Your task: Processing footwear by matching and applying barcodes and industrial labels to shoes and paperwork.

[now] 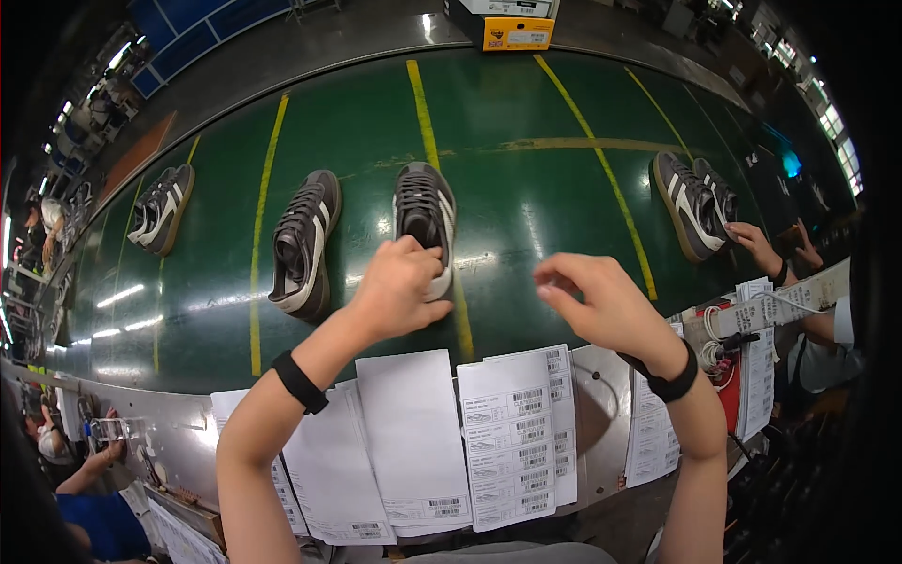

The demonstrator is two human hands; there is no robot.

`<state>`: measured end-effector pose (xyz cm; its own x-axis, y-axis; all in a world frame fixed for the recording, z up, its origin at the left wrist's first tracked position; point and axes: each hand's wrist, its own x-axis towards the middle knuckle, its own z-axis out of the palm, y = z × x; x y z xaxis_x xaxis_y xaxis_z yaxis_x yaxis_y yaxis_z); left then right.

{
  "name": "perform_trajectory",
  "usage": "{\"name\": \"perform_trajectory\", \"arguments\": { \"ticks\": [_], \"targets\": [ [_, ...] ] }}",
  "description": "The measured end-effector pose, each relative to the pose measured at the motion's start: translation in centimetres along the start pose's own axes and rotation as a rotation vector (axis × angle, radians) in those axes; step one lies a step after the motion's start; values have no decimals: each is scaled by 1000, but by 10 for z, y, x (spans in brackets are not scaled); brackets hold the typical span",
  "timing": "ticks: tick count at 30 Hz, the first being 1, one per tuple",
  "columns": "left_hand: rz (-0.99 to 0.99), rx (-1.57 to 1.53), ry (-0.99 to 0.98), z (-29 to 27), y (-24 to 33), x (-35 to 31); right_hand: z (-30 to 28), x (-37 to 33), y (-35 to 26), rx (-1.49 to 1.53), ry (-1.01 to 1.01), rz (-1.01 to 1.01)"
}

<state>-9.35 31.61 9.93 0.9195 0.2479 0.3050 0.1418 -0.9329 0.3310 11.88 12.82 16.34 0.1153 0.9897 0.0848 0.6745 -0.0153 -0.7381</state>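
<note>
Left hand (pixel 399 287) is bent around the heel of a dark shoe (pixel 420 197), heel between fingers and thumb; firmness cannot be determined. The shoe sits upright on the green work surface (pixel 507 207), toe pointing away, partly over a yellow line (pixel 423 113). Right hand (pixel 601 296) hangs to its right, fingers loosely curled, thumb apart, nothing held. A second shoe (pixel 305 235) stands to the left; printed sheets (pixel 413 414) lie along the near edge.

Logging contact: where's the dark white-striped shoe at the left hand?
Head view, near centre: the shoe stands on the glossy green surface, right of another dark shoe.
</note>
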Motion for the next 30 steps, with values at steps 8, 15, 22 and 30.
{"name": "perform_trajectory", "arguments": {
  "ticks": [8, 15, 22, 30],
  "targets": [
    [-179, 193, 44, 29, 52, 3, 54, 90, 36, -256, 52, -203],
    [-143, -138, -75, 4, 61, 30, 42, 89, 24, -354, 33, -268],
    [-84, -500, -320, -77, 150, 5, 34, 9, -23, -148, 89, -457],
    [-78, -480, -277, -72, 158, 4, 36, 35, -3, 456, -95, -12]
  ]
}}
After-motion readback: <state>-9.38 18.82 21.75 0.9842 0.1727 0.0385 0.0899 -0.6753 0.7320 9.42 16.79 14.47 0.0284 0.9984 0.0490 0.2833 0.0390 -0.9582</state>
